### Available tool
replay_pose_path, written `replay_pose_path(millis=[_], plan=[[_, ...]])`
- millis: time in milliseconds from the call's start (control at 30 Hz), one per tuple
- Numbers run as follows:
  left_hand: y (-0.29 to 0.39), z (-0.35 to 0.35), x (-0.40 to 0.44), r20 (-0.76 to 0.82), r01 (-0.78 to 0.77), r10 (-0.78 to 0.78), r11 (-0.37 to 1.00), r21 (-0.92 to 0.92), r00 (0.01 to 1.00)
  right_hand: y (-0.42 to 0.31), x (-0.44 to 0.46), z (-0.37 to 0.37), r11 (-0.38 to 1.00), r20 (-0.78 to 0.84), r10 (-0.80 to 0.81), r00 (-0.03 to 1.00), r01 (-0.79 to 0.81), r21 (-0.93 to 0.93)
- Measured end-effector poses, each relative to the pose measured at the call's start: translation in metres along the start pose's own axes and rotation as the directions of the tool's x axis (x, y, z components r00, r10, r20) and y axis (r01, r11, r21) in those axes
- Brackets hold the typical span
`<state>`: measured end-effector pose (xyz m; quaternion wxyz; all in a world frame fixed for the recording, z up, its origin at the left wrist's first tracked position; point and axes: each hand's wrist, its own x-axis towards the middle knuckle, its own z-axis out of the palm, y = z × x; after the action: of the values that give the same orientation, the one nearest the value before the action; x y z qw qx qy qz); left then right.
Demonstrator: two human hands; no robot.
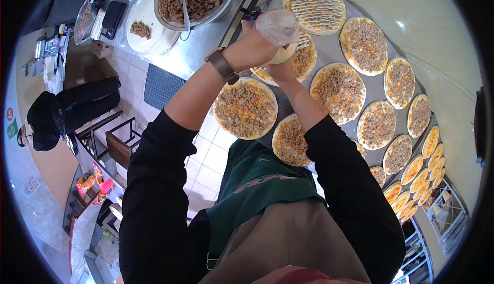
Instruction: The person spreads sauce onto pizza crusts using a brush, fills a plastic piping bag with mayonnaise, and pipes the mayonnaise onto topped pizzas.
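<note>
Plastic bag [278, 27] with cream-coloured filling, held at the upper centre of the frame above a partly striped pizza [304, 63]. The left hand [254, 47], wearing a watch [222, 67] at the wrist, is wrapped around the bag; clear plastic bulges beyond the hand toward the upper right. The right hand [282, 72] lies just below, against the cream-filled part; its fingers are largely hidden, so whether it is narrowed around the bag cannot be told. White lines cross the visible upper part of this pizza. A fully striped pizza [314, 6] lies near the bag, at the top of the frame, on the grey table [328, 44]. A meat-topped pizza [245, 109] lies below the left hand, near the centre. Upper left: a metal bowl [229, 12] of minced meat containing a spoon [184, 7].
</note>
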<state>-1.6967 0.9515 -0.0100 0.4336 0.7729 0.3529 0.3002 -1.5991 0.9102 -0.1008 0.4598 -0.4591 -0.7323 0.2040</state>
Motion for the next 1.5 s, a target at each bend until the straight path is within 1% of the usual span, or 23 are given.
replay_pose_path(millis=[33, 67, 133, 233, 300, 333, 367, 533, 600, 667, 700, 733, 767, 800, 833, 900, 1000, 1067, 1133, 1167, 1267, 1333, 1500], plan=[[0.005, -0.002, -0.001, 0.07, 0.256, -0.252, 0.847, -0.466, 0.965, 0.012, -0.001, -0.004, 0.984, -0.022, 0.124, 0.992, -0.12, 0.13], [0.011, -0.002, 0.009, 0.069, 0.254, -0.251, 0.848, -0.465, 0.966, 0.026, 0.002, -0.009, 0.939, -0.027, 0.243, 0.97, -0.228, 0.258], [0.024, 0.011, 0.041, 0.075, -0.073, 0.08, 0.993, -0.092, 0.994, 0.06, 0.021, -0.046, 0.549, 0.137, 0.487, 0.862, -0.425, 0.72], [-0.023, 0.048, 0.066, 0.048, -0.287, 0.299, 0.84, 0.461, 0.953, 0.052, 0.036, -0.072, 0.421, 0.152, 0.579, 0.801, -0.453, 0.786], [-0.012, 0.031, 0.043, 0.013, -0.332, 0.358, 0.848, 0.413, 0.933, 0.107, -0.019, -0.016, 0.935, 0.145, 0.239, 0.96, -0.268, 0.233], [-0.002, 0.018, 0.026, -0.018, -0.381, 0.415, 0.851, 0.363, 0.91, 0.064, -0.02, -0.005, 0.979, 0.01, 0.181, 0.983, -0.181, 0.091], [0.009, 0.006, 0.011, 0.069, 0.043, -0.037, 0.995, -0.089, 0.997, 0.015, -0.02, 0.004, 0.992, -0.116, 0.103, 0.988, -0.111, -0.064], [-0.003, 0.021, 0.019, 0.099, 0.218, -0.215, 0.976, -0.024, 0.972, 0.041, 0.01, -0.037, 0.911, 0.035, 0.226, 0.974, -0.224, 0.347], [-0.025, 0.05, 0.05, -0.054, -0.399, 0.4, 0.916, 0.028, 0.915, 0.077, 0.018, -0.064, 0.834, 0.149, 0.33, 0.932, -0.362, 0.417], [-0.016, 0.05, 0.048, -0.012, -0.313, 0.324, 0.924, 0.22, 0.946, 0.081, 0.031, -0.078, 0.813, 0.229, 0.117, 0.966, -0.226, 0.537], [-0.008, 0.05, 0.045, 0.012, -0.219, 0.235, 0.884, 0.412, 0.972, 0.052, 0.015, -0.059, 0.519, 0.222, 0.521, 0.824, -0.513, 0.684], [0.001, 0.044, 0.032, 0.01, -0.216, 0.233, 0.884, 0.414, 0.973, 0.051, -0.004, -0.028, 0.844, 0.145, 0.373, 0.917, -0.4, 0.357], [0.012, 0.03, 0.01, -0.042, -0.02, 0.015, 0.994, -0.112, 0.999, 0.054, -0.024, 0.0, 0.982, 0.138, 0.188, 0.972, -0.184, -0.043], [0.017, 0.019, -0.003, 0.028, 0.175, -0.199, 0.776, -0.606, 0.98, 0.025, -0.027, 0.009, 0.979, 0.112, 0.18, 0.977, -0.189, 0.08], [0.017, 0.014, -0.006, 0.034, 0.179, -0.2, 0.777, -0.604, 0.979, 0.002, -0.03, 0.01, 0.961, 0.085, 0.177, 0.98, -0.191, 0.199], [0.017, 0.007, -0.013, -0.002, 0.24, -0.241, 0.968, 0.075, 0.971, 0.014, -0.027, -0.005, 0.946, 0.09, 0.227, 0.97, -0.241, 0.217], [0.023, 0.025, 0.025, -0.015, 0.003, -0.006, 0.981, -0.196, 1.0, 0.07, 0.0, -0.052, 0.729, 0.221, 0.338, 0.915, -0.403, 0.553], [0.024, 0.03, 0.04, 0.123, 0.118, -0.092, 0.968, -0.221, 0.988, 0.083, 0.007, -0.06, 0.746, 0.197, 0.345, 0.918, -0.395, 0.536], [0.028, 0.03, 0.036, 0.111, -0.216, 0.185, 0.812, 0.543, 0.976, 0.088, -0.009, -0.046, 0.684, 0.226, 0.388, 0.893, -0.443, 0.58], [0.028, 0.025, 0.027, 0.108, -0.212, 0.183, 0.811, 0.545, 0.977, 0.08, -0.026, -0.024, 0.6, 0.278, 0.423, 0.862, -0.496, 0.628], [0.021, 0.017, -0.005, 0.144, 0.099, -0.108, 0.993, 0.066, 0.984, 0.012, -0.031, -0.002, 0.97, -0.035, 0.217, 0.975, -0.212, 0.123], [0.021, 0.023, -0.016, 0.095, 0.292, -0.306, 0.7, -0.652, 0.947, 0.006, -0.029, -0.009, 0.931, 0.157, 0.241, 0.958, -0.274, 0.242], [0.033, 0.042, 0.037, 0.115, 0.142, -0.15, 0.987, 0.077, 0.982, 0.096, -0.038, -0.054, 0.883, 0.239, 0.334, 0.912, -0.392, 0.259]])
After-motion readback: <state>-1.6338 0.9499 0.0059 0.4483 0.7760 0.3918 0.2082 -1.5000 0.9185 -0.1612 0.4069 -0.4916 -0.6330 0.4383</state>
